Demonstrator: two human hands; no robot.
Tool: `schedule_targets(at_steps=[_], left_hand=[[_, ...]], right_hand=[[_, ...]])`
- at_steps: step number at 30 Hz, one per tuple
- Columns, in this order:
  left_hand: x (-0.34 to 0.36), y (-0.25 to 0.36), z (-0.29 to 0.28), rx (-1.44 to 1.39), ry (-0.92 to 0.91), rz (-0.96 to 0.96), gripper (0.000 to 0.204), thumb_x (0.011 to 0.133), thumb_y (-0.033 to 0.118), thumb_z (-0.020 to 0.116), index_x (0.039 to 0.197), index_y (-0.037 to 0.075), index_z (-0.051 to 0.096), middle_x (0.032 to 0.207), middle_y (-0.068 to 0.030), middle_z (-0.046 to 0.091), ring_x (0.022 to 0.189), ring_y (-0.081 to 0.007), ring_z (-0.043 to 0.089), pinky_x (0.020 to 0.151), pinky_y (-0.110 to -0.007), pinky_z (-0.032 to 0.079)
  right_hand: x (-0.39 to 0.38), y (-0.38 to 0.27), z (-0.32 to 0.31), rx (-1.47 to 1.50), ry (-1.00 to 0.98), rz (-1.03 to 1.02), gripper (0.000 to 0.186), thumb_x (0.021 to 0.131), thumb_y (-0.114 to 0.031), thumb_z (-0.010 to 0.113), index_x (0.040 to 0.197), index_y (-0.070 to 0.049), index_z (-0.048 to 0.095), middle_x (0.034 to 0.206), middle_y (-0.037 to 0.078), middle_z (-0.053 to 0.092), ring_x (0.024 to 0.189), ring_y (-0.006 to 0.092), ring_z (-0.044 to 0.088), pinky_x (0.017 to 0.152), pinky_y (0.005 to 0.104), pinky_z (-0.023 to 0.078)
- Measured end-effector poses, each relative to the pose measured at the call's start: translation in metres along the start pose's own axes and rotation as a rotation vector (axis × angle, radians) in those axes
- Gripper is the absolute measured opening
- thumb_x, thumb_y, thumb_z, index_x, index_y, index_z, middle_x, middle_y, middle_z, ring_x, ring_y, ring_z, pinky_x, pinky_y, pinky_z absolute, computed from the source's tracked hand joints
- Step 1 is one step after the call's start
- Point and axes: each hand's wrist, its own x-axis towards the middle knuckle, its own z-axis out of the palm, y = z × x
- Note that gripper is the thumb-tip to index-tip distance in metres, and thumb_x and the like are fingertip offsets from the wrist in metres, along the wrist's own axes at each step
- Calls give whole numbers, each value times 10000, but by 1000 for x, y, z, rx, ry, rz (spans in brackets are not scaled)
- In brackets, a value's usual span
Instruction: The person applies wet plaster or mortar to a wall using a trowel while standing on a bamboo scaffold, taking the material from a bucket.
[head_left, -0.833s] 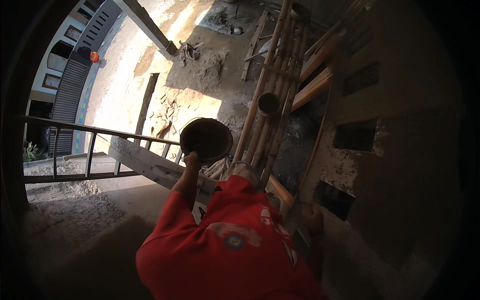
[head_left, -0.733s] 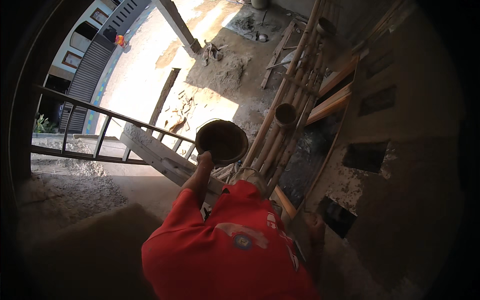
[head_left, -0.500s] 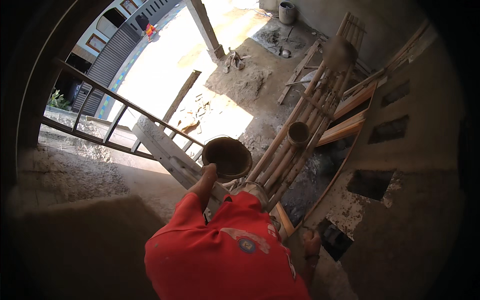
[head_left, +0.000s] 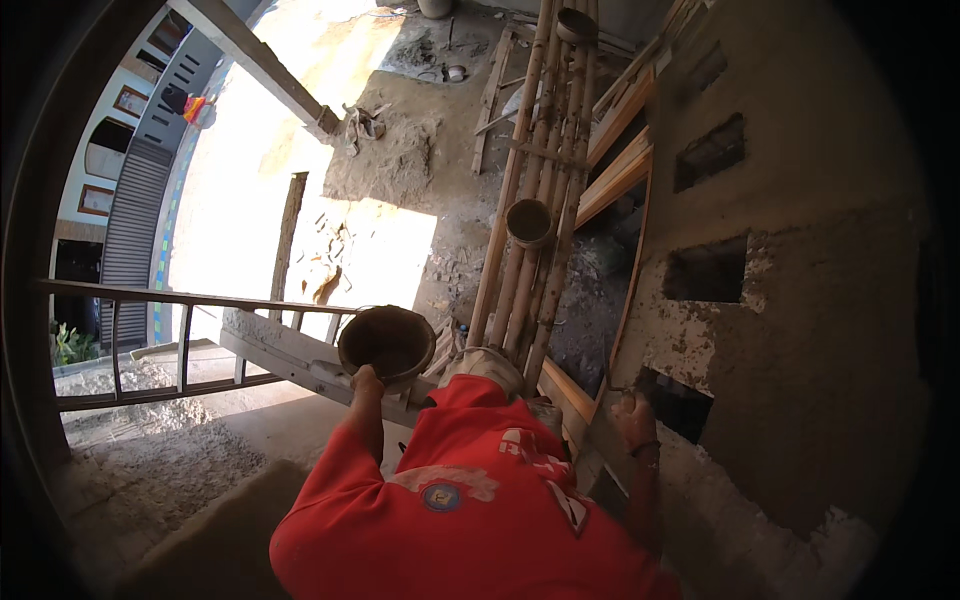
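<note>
My left hand (head_left: 368,380) grips the near rim of a round, mortar-stained bucket (head_left: 387,343), tilted so that its dim inside shows. The bucket is raised in front of my left side, over the pale board by the metal railing. Down at my right, my right hand (head_left: 632,418) is closed around a thin-necked hand tool (head_left: 620,388), seen almost edge-on; its blade is hard to make out. This hand is close to a dark rectangular opening (head_left: 676,404) in the partly plastered wall (head_left: 810,330).
Bamboo poles (head_left: 512,290) lashed together run ahead of me, bearing a second bucket (head_left: 529,222) and a farther one (head_left: 577,26). A metal railing (head_left: 183,348) stands at left. Below are a sand heap (head_left: 395,155) and wooden planks (head_left: 612,180). Another person (head_left: 192,106) is far off.
My view has turned right, so the scene shifts left and swings round. My right hand has come up and forward along the wall. The bucket stays in my left hand.
</note>
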Motion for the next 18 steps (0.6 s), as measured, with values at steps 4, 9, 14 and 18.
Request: schedule_targets(at_steps=[4,9,14,18], left_hand=[[13,16,-25,-131,-6,76,412,677,239,808,1039,93,673,1065,-181,671,1066,-322,632,882,-387,520],[8,10,-45,-141,114,177,415,656,209,810,1025,80,670,1044,-200,668,1063,-340,627,870,-398,519],[40,64,-68,-28,61,223,394,693,207,776,1045,65,670,1019,-211,669,1047,-363,625,862,-426,511],[44,79,-78,-120,129,259,391,699,215,774,1050,66,687,987,-240,669,1011,-392,630,856,-447,504]], right_hand=[[1,8,-7,-7,85,-19,336,798,-229,668,958,53,577,883,264,631,843,394,635,736,414,476],[20,51,9,-379,80,-241,212,818,-219,659,879,-33,578,783,180,602,777,356,628,703,431,475],[59,218,74,-1074,147,-520,199,896,-261,603,897,-62,597,841,105,584,729,285,622,636,390,507],[64,174,67,-1376,-31,-664,192,932,-257,533,961,-78,598,894,80,574,788,261,611,655,369,505]])
